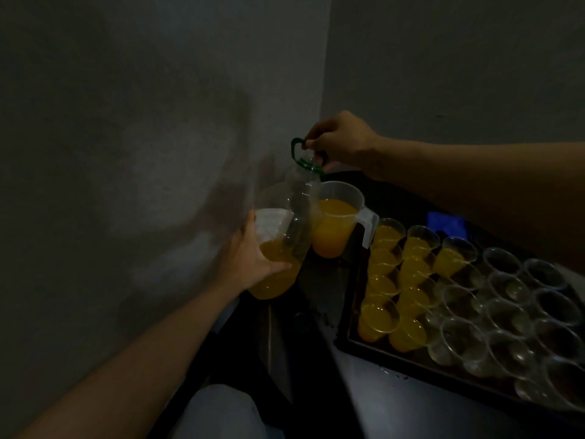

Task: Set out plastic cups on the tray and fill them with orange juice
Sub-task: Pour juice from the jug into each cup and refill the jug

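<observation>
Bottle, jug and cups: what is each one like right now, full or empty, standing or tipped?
bottle: tilted, part full of juice, held in both hands
jug: upright, over half full of juice
cups by jug: full of juice
other cups: empty
tray: packed with cups
left hand: holds the bottle's lower part
right hand: grips the green handle

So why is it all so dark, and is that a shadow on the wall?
Head view: dim light throughout; soft shadows fall on the wall beside the bottle; only the juice in jug and filled cups looks bright; nearest empty cups blur.
</observation>
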{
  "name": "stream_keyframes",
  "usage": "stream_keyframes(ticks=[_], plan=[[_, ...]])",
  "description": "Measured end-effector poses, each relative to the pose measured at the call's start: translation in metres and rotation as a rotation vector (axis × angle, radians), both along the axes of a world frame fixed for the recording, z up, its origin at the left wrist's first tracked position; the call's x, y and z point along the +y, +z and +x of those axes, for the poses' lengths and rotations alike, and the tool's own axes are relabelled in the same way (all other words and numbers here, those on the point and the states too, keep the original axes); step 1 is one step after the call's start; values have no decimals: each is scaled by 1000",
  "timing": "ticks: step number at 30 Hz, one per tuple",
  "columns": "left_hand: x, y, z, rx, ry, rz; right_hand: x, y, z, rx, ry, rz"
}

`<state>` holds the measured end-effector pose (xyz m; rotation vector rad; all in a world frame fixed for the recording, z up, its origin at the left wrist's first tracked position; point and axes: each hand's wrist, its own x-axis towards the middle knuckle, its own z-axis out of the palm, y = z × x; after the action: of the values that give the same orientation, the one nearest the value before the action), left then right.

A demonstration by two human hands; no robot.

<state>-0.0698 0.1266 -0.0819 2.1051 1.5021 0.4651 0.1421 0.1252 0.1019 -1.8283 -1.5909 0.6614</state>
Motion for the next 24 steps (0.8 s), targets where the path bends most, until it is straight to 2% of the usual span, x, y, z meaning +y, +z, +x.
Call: stream_keyframes(ticks=[9, 15, 19, 24], plan=[[-17, -22, 22, -126, 125, -53, -7, 3, -9, 76, 129, 2], [-36, -40, 30, -356, 168, 32, -22, 4, -15, 85, 269, -66], [-41, -48, 29, -359, 202, -23, -31, 3, -21, -10, 373, -140], [-37, -51, 24, -342, 186, 2, -35, 2, -17, -6, 365, -137]])
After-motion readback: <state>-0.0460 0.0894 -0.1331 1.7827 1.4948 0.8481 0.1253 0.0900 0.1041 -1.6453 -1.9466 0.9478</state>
